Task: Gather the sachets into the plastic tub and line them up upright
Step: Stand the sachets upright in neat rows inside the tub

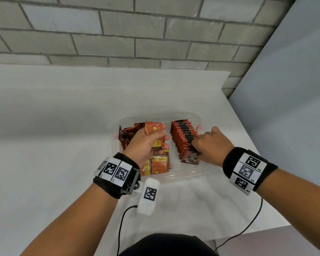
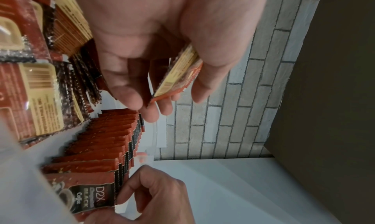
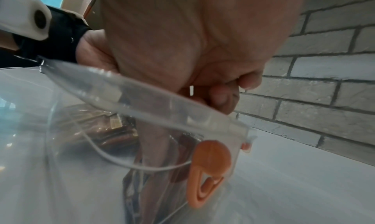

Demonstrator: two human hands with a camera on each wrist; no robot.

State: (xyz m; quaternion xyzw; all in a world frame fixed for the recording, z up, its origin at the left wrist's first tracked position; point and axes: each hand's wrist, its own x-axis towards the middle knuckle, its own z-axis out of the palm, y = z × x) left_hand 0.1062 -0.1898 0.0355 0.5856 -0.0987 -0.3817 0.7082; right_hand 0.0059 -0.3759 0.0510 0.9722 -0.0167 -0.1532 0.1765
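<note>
The left hand [image 1: 146, 143] gripped loose sachets [image 1: 154, 133] over the tub [image 1: 183, 174]; the right hand [image 1: 211, 144] pinched the row's [image 1: 184, 136] front sachet [image 2: 89, 197].

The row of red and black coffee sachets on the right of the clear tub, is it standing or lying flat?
Standing: the row of red and black coffee sachets stands on edge, packed face to face, leaning slightly.

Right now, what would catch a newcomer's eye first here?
A neat row of red sachets standing upright along the right side of a clear plastic tub. The left hand holds a few sachets over a loose heap on the tub's left, while the right hand pinches the nearest sachet in the row.
</note>
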